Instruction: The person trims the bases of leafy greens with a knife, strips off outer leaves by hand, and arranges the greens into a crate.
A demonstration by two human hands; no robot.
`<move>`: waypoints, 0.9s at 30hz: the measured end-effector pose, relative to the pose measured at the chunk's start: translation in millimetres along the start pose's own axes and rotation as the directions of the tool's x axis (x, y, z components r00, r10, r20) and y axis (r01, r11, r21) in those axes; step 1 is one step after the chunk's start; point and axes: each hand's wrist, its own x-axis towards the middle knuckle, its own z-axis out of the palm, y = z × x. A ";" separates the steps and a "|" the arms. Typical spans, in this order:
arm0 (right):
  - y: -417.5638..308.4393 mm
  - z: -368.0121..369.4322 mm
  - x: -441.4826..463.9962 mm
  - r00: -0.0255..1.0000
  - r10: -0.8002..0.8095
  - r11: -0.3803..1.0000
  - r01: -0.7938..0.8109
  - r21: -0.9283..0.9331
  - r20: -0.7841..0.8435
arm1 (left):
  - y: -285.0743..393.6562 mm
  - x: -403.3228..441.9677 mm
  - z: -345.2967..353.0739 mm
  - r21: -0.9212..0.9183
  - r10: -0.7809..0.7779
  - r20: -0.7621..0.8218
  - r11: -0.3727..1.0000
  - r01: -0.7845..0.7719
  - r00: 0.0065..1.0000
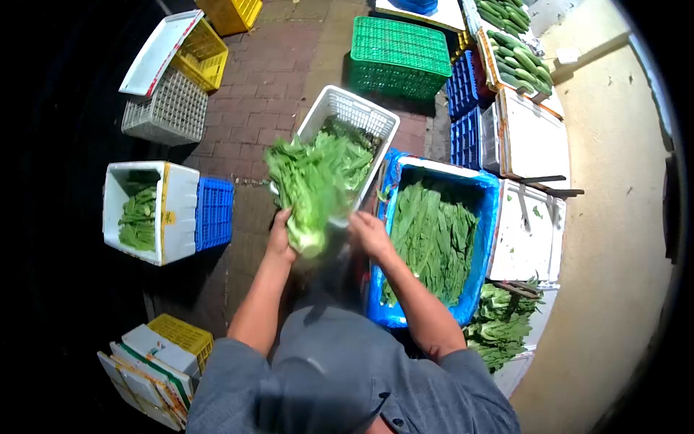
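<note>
My left hand [281, 235] is wrapped round the base of a head of leafy lettuce [305, 199]. Its pale cut stem end points toward me, and its leaves spread away over the white basket. Just right of the lettuce, my right hand [370, 236] is closed; a pale, blurred thing shows at its fingers, too smeared to name. The white plastic basket [391, 121] beyond my hands has more leafy greens in it. Beside my right forearm stands a box lined with blue plastic [490, 224], holding long flat green leaves [432, 235].
A green crate [401, 47] stands ahead. Foam boxes with cucumbers [520, 61] and leafy heads [502, 325] line the right wall. On the left are a foam box of greens [170, 213], a blue crate [214, 213] and a grey crate [170, 108].
</note>
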 end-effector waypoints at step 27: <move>-73.3 -59.8 63.3 0.833 -0.388 0.875 0.198 -0.442 -0.395 | -29.4 -53.0 9.4 0.372 -0.366 0.099 0.876 0.307 0.925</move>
